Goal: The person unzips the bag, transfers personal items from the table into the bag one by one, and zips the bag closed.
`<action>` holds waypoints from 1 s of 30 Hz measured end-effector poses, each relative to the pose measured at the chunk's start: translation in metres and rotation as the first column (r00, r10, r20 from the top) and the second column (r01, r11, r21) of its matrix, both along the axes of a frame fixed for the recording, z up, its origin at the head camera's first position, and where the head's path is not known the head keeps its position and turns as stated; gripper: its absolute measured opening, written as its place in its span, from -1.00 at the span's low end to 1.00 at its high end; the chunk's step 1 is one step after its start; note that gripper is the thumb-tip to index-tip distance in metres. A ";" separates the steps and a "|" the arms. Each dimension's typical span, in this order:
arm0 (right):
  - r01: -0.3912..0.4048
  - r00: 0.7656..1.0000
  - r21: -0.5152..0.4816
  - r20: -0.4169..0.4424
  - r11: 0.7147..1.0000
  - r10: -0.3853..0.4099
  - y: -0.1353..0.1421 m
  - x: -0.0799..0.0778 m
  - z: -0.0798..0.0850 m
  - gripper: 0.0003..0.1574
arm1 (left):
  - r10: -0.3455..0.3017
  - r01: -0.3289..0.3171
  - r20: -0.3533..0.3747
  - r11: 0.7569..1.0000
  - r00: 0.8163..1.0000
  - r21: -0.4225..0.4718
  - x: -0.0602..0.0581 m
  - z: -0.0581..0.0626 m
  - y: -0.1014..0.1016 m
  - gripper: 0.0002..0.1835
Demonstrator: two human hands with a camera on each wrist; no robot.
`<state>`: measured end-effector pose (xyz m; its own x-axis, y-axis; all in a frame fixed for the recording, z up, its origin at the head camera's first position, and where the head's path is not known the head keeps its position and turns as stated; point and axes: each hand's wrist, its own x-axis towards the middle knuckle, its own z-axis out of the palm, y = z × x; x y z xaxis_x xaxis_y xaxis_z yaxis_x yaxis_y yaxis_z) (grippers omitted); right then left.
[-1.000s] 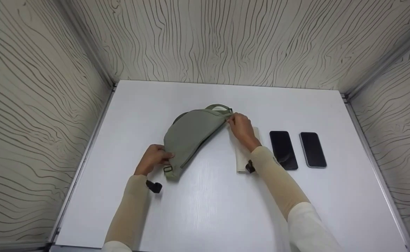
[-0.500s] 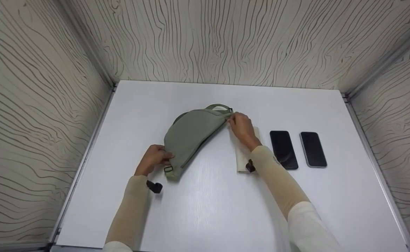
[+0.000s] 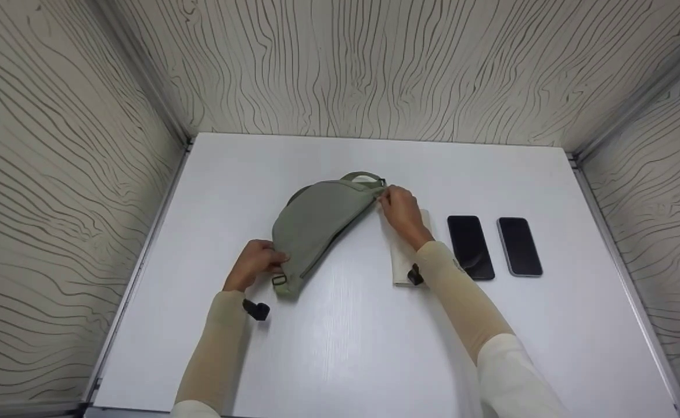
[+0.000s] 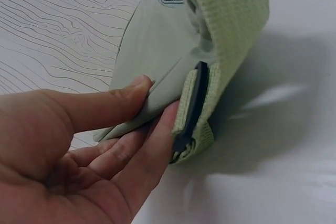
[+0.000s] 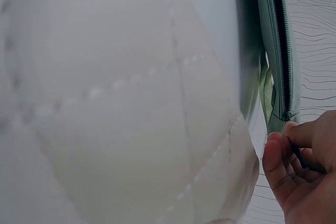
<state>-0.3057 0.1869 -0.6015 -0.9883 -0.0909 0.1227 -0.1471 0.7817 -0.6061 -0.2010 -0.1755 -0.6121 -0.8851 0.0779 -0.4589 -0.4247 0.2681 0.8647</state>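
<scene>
A sage-green waist bag (image 3: 322, 215) lies slanted on the white table in the head view. At its lower left end my left hand (image 3: 254, 264) pinches the fabric between thumb and fingers, beside the strap's dark buckle (image 4: 195, 103). My right hand (image 3: 402, 212) is at the upper right end. Its thumb and fingers pinch the zipper pull (image 5: 299, 157) in the right wrist view. A dark gap runs along the zipper (image 5: 283, 51). The bag's inside is hidden from the head view.
Under my right forearm lies a cream quilted item (image 3: 402, 261), partly covered. To its right are a black phone (image 3: 470, 247) and a second phone (image 3: 518, 247) with a silver edge. Wood-grain patterned panels (image 3: 340, 69) enclose the table (image 3: 328, 360) at the back and sides.
</scene>
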 end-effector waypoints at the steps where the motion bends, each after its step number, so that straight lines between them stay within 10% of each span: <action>1: -0.005 1.000 0.000 -0.006 1.000 0.005 0.000 0.001 0.000 -0.78 | -0.003 0.003 -0.006 1.000 1.000 0.006 0.000 0.000 0.000 -0.77; 30: 0.021 0.997 0.059 0.066 0.998 -0.025 0.003 0.003 -0.004 -0.78 | -0.016 0.017 -0.019 0.999 1.000 0.038 0.001 -0.004 -0.002 -0.70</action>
